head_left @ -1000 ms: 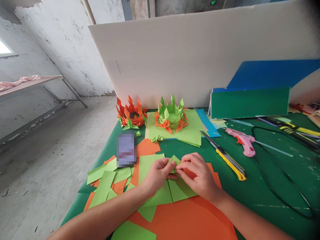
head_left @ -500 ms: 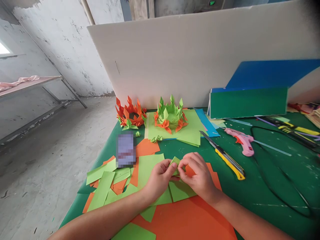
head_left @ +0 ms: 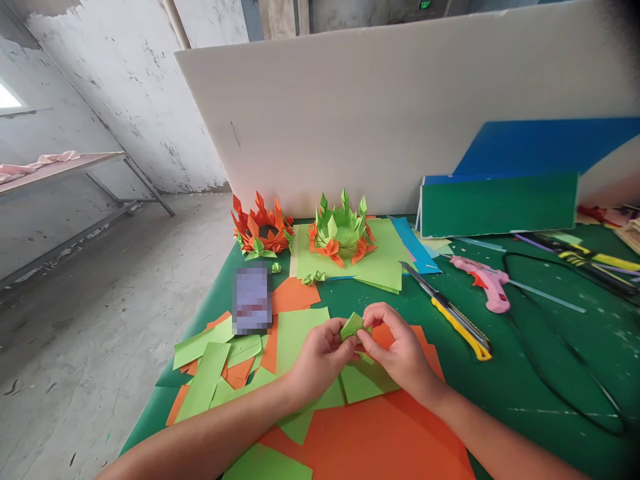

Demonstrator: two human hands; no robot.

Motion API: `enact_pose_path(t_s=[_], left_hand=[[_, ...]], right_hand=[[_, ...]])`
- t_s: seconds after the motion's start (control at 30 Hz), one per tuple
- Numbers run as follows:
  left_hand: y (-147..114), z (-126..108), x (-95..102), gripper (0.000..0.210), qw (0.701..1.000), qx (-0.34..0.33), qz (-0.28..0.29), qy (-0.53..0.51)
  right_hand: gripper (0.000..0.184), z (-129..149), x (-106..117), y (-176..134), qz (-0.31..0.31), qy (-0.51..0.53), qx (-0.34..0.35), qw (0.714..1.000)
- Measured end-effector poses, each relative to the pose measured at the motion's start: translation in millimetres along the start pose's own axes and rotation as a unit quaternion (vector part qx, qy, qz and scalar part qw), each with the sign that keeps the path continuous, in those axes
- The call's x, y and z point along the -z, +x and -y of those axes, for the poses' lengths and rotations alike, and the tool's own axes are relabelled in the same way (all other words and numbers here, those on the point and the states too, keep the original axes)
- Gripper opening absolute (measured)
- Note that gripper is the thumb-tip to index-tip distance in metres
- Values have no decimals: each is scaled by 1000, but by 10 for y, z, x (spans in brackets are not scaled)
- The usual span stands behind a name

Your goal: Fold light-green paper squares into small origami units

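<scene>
A small folded piece of green paper (head_left: 353, 324) is pinched between both hands, over the paper sheets in the middle of the table. My left hand (head_left: 320, 353) grips its left side, thumb on the near edge. My right hand (head_left: 397, 343) closes thumb and fingers on its right side. Under the hands lie green sheets (head_left: 367, 380) and a large orange sheet (head_left: 385, 433). Farther back stand a green folded-paper crown (head_left: 343, 227) with orange flowers and an orange folded-paper crown (head_left: 263, 227) with green pieces. Small green paper flowers (head_left: 313, 277) lie before them.
To the right lie a yellow utility knife (head_left: 450, 313), blade showing, and a pink glue gun (head_left: 485, 283) with its black cord (head_left: 540, 373). A blurred-out phone (head_left: 252, 298) rests at left beside green paper strips (head_left: 203, 380). A white board (head_left: 350, 120) stands behind.
My right fingers have shifted up to the paper's upper right edge, and my left thumb has moved slightly down and right. More of the folded paper's face now shows.
</scene>
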State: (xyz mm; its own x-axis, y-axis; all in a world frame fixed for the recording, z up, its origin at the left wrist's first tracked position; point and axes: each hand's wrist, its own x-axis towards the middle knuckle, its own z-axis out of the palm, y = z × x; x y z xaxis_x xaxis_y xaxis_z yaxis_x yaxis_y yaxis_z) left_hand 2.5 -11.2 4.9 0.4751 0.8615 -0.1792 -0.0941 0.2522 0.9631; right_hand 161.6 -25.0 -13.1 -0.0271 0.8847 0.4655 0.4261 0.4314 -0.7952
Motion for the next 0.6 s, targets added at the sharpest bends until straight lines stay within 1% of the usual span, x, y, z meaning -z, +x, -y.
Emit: enact_pose_path(t_s=[0.2, 0.27, 0.33, 0.37, 0.47, 0.6], left_hand=[[-12, 16, -6, 29, 999, -5, 0, -40], [-13, 18, -3, 31, 999, -3, 2, -54], [-11, 17, 1, 34, 999, 1, 1, -52], [-8, 17, 3, 35, 999, 2, -1, -45], [2, 25, 15, 36, 1000, 0, 5, -16], [15, 50, 39, 35, 999, -5, 5, 39]], right_hand=[[10, 9, -6, -9, -3, 32, -36, 999], [9, 2, -2, -4, 13, 38, -49, 998], [5, -7, 7, 2, 37, 26, -43, 998], [7, -10, 12, 6, 42, 12, -33, 999], [10, -10, 26, 17, 31, -20, -9, 999], [12, 14, 44, 28, 16, -30, 1, 999]])
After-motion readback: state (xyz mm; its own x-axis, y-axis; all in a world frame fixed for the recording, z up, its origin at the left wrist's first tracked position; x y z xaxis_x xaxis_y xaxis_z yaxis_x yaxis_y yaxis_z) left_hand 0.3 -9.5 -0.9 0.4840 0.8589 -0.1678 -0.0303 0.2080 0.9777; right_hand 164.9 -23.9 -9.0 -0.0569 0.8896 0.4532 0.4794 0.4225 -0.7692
